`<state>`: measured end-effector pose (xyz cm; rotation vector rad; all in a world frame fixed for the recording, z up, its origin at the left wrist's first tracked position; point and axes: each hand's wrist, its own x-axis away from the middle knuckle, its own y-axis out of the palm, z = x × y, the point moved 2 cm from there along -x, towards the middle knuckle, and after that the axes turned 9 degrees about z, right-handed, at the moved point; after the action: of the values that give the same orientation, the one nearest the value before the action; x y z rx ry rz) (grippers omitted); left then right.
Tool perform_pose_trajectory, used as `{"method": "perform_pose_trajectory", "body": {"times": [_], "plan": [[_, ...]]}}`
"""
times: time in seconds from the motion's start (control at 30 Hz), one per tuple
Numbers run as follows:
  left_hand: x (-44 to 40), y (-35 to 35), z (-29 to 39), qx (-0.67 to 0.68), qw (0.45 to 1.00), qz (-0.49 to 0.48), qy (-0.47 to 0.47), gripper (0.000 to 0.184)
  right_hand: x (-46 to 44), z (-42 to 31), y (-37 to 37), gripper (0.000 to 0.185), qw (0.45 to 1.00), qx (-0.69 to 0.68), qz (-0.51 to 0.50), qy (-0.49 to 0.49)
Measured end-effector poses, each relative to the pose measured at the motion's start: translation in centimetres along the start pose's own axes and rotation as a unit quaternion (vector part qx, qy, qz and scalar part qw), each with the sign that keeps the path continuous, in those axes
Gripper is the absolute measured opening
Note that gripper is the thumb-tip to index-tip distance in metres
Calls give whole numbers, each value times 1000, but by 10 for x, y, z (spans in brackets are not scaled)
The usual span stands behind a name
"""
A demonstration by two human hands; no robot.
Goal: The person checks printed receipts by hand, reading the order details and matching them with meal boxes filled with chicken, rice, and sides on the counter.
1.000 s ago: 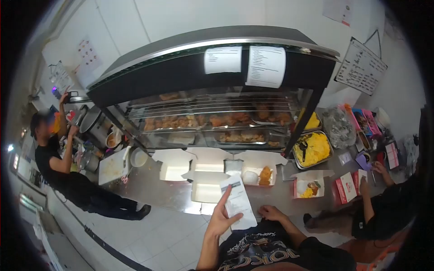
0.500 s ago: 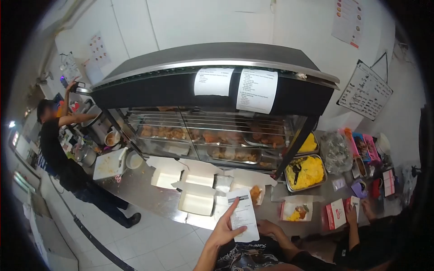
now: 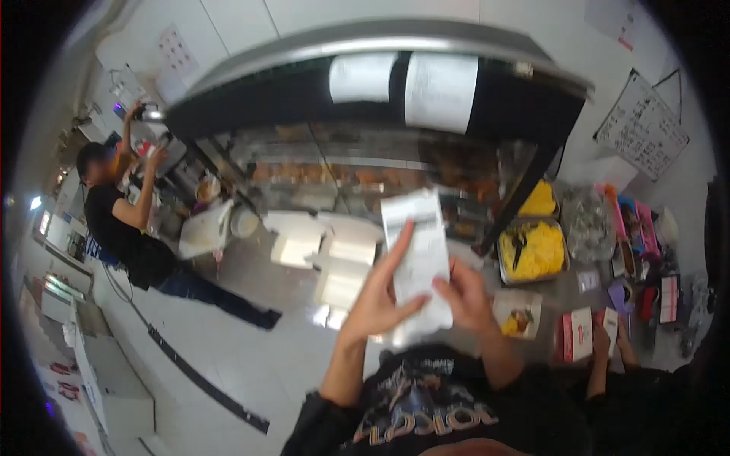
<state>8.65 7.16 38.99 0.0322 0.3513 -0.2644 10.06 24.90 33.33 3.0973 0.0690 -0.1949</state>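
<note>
My left hand (image 3: 380,292) holds a long white paper slip (image 3: 419,262), thumb and fingers closed on it along its left side. At the slip's right edge, my right hand (image 3: 468,295) pinches the paper with thumb and fingers. The slip stands upright over the counter, in front of the glass food warmer. Left of it sit open white boxes (image 3: 341,289), which look unfilled. To the right of my hands is an open box with food (image 3: 520,322), yellow food inside. The box directly behind the slip is hidden.
Behind the boxes stands the food warmer (image 3: 357,99). A tray of yellow food (image 3: 532,251) lies right of it. A co-worker (image 3: 125,220) stands at the far left by the pots; another person's hands (image 3: 608,338) touch red-and-white boxes (image 3: 578,335) at the right.
The slip has risen in my left hand. My right hand has come up from the counter's front edge and taken the slip's right edge. The co-worker's lower arm is raised again.
</note>
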Motion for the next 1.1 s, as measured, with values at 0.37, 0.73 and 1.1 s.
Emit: {"method": "perform_pose_trajectory", "body": {"times": [0.37,0.73,1.1], "plan": [[-21,-9,53,51,993,-70,81,106,1,-76,29,24,979,-157,49,-117],[-14,-24,51,64,992,-56,95,118,3,-76,42,24,980,-131,59,-141],[-8,-42,48,44,983,-140,114,134,3,-74,54,26,978,-113,92,-150]]}}
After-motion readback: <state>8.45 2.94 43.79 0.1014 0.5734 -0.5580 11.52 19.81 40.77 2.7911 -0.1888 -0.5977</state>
